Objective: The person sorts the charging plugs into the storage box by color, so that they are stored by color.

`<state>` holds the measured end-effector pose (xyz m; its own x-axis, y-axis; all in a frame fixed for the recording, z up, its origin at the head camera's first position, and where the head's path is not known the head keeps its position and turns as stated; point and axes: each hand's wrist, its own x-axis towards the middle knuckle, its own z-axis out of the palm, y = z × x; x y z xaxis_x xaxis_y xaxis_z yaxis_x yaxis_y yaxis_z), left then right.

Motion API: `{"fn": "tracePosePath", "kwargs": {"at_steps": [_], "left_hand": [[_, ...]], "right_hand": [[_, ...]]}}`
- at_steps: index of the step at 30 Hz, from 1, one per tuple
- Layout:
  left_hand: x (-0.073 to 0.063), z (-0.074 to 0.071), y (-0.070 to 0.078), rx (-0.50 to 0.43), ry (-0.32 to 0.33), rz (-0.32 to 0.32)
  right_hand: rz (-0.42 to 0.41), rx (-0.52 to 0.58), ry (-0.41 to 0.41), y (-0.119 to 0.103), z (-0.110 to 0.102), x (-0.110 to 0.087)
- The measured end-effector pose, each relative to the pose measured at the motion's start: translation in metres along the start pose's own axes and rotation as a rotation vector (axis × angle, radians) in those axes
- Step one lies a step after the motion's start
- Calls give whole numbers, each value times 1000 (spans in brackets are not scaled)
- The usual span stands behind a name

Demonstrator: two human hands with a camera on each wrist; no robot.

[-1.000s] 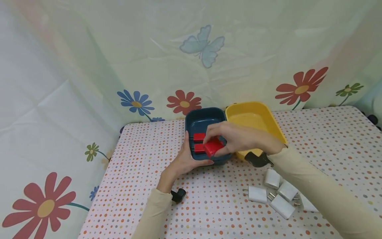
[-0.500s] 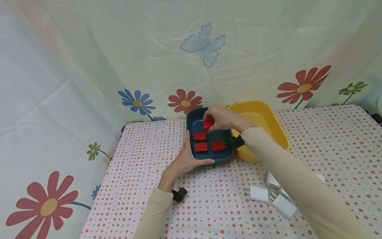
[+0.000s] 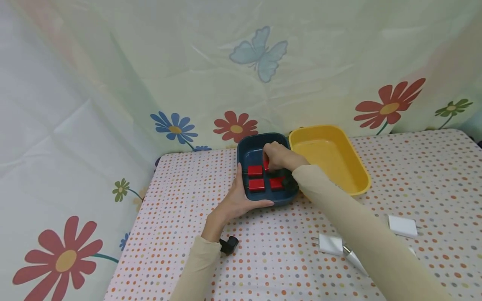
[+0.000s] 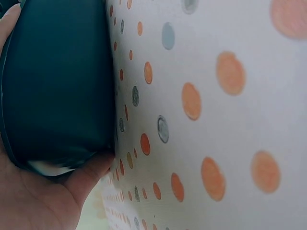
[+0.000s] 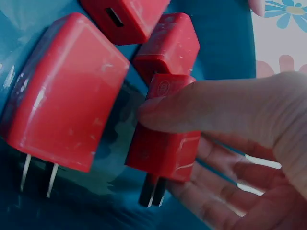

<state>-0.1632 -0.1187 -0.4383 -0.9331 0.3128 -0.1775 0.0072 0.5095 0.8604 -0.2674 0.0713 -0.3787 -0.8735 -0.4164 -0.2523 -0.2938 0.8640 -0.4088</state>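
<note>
My left hand (image 3: pixel 239 200) rests around the near left corner of a dark blue tray (image 3: pixel 253 156). Its fingers lie straight along the left side and the thumb along the front; in the left wrist view the thumb touches the tray's outer wall. Inside the tray, my right hand (image 3: pixel 279 156) pinches a red USB wall charger (image 5: pixel 158 151) between thumb and fingers, its prongs pointing toward the tray's right side. Three other red chargers lie in the tray: one at left (image 3: pixel 255 170), one below it (image 3: pixel 257 184), and one at near right (image 3: pixel 276 183), partly hidden by the wrist strap.
A yellow tray (image 3: pixel 325 156) stands against the blue tray's right side. Several white chargers (image 3: pixel 330 244) lie on the dotted tablecloth (image 3: pixel 180 196) at near right, some hidden under the right forearm. A flowered curtain (image 3: pixel 188 75) hangs behind the table.
My right hand carried a charger to the tray's back, then moved slightly nearer and right with it. Another red charger has come to lie at near right. My left hand stays at the corner.
</note>
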Motion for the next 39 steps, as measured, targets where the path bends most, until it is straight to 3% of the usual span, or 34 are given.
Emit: {"fn": "tracePosePath", "kwargs": {"at_steps": [13, 27, 39], "left_hand": [[1, 1, -4, 5, -2, 1], [4, 1, -4, 14, 4, 27], [3, 1, -6, 9, 14, 7]], "right_hand": [[61, 16, -45, 5, 14, 3], [123, 29, 1, 7, 15, 1], [68, -30, 26, 1, 12, -5]]}}
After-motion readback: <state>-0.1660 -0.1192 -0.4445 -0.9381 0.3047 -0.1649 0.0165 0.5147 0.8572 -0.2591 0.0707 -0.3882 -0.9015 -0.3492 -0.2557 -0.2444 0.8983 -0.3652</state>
